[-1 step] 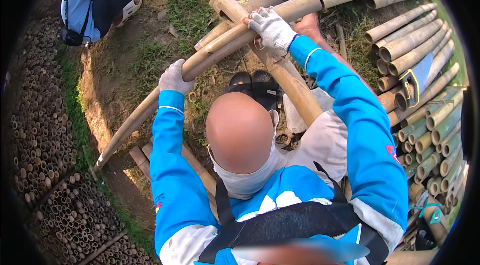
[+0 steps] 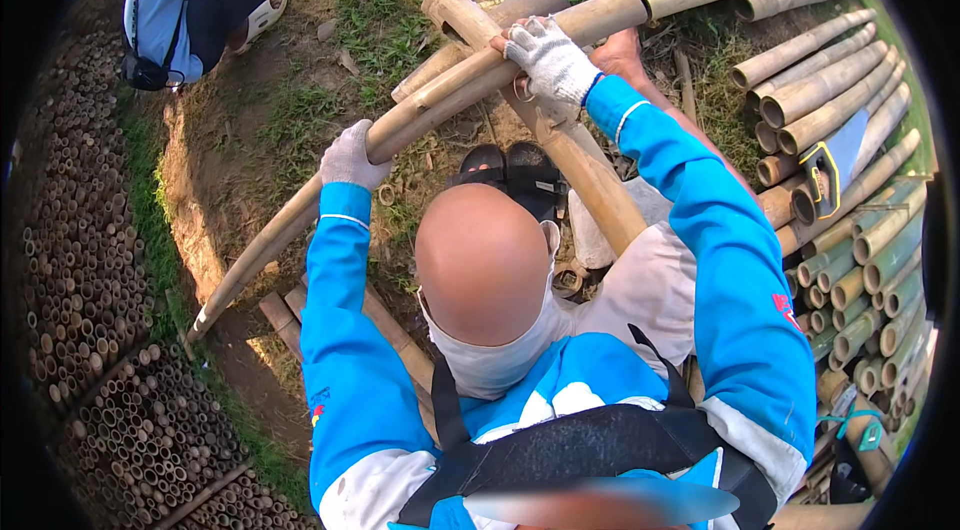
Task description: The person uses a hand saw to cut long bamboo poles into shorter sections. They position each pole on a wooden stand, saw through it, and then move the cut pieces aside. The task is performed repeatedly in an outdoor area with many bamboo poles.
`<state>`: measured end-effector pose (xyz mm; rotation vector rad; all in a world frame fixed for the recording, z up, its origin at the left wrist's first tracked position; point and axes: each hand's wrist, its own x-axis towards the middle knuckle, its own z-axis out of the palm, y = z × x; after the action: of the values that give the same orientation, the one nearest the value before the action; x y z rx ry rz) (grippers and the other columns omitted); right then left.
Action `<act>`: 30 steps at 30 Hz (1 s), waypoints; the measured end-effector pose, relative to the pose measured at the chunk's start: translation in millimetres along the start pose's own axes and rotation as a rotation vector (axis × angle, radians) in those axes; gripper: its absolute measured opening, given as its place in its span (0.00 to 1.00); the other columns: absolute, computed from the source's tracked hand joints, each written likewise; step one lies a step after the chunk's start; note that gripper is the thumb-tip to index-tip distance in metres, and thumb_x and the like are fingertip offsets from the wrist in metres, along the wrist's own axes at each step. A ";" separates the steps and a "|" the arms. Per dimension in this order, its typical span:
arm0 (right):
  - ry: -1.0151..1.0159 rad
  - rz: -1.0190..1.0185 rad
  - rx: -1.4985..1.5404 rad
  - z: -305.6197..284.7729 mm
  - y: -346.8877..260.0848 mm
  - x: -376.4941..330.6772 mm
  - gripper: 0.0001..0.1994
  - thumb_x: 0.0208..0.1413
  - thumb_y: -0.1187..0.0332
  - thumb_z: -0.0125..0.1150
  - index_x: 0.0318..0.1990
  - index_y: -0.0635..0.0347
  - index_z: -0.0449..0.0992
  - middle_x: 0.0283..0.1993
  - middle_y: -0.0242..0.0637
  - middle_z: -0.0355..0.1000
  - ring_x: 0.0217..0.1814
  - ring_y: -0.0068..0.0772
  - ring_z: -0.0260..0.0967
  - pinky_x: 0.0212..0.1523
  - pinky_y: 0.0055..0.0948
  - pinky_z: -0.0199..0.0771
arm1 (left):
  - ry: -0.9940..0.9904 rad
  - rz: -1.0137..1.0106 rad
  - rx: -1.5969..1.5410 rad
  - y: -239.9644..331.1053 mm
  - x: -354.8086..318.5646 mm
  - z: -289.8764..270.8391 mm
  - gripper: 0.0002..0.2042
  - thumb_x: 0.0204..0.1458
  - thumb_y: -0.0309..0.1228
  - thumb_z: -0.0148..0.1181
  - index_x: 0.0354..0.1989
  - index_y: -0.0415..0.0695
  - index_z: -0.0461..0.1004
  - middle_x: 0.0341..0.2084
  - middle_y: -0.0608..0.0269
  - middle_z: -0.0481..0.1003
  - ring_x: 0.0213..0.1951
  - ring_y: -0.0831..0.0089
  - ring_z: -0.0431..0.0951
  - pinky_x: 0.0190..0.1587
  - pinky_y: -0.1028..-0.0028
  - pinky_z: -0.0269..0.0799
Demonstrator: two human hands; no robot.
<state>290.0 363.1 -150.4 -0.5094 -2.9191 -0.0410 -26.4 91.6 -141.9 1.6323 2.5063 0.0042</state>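
Gloved left hand [image 2: 355, 158] clasps the pole [image 2: 445, 98], fingers partly hidden; the right hand [image 2: 553, 60] grips it farther right, near its crossing with a beam [image 2: 595, 180], palm unseen.

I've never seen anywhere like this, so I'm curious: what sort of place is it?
It looks like an outdoor bamboo-working yard: bamboo poles lie stacked at the right with a handsaw among them, and many cut bamboo pieces are packed together at the left.
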 end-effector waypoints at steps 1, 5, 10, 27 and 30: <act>0.094 -0.004 -0.012 6.6 6.0 -9.0 0.44 0.47 0.54 0.80 0.74 0.50 0.70 0.68 0.44 0.69 0.77 0.53 0.62 0.76 0.56 0.61 | 0.049 0.015 -0.009 0.1 -0.9 1.1 0.38 0.40 0.46 0.81 0.64 0.57 0.76 0.57 0.54 0.82 0.57 0.50 0.83 0.60 0.51 0.80; 0.447 0.204 0.085 11.0 26.3 -57.1 0.42 0.55 0.46 0.77 0.74 0.51 0.69 0.71 0.45 0.69 0.77 0.56 0.61 0.75 0.56 0.63 | 0.074 0.032 -0.037 -1.9 -1.8 2.2 0.38 0.38 0.44 0.82 0.64 0.57 0.76 0.54 0.54 0.82 0.55 0.49 0.84 0.59 0.52 0.81; 0.059 0.856 0.366 3.8 -30.9 -123.9 0.55 0.49 0.32 0.77 0.74 0.64 0.65 0.65 0.59 0.68 0.71 0.63 0.66 0.70 0.51 0.70 | 0.061 0.027 -0.054 -1.7 9.5 2.0 0.38 0.39 0.45 0.82 0.64 0.55 0.76 0.54 0.52 0.82 0.55 0.47 0.83 0.59 0.50 0.80; 0.082 0.951 0.398 16.5 -31.1 -141.7 0.46 0.50 0.50 0.81 0.72 0.64 0.65 0.64 0.59 0.67 0.64 0.65 0.73 0.65 0.52 0.77 | 0.265 0.099 -0.080 -12.8 1.0 -24.8 0.37 0.39 0.42 0.82 0.62 0.53 0.77 0.53 0.54 0.83 0.54 0.50 0.84 0.57 0.51 0.81; 0.064 1.036 0.271 16.8 -21.0 -146.3 0.47 0.50 0.49 0.81 0.72 0.63 0.65 0.65 0.58 0.67 0.64 0.64 0.73 0.64 0.52 0.78 | 0.233 0.081 -0.083 -9.8 3.6 -15.9 0.37 0.39 0.42 0.82 0.62 0.52 0.77 0.53 0.55 0.83 0.55 0.50 0.84 0.58 0.52 0.81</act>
<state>415.4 295.6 -193.0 -1.7938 -2.1957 0.4449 -38.7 92.1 -127.5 1.7905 2.5612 0.3204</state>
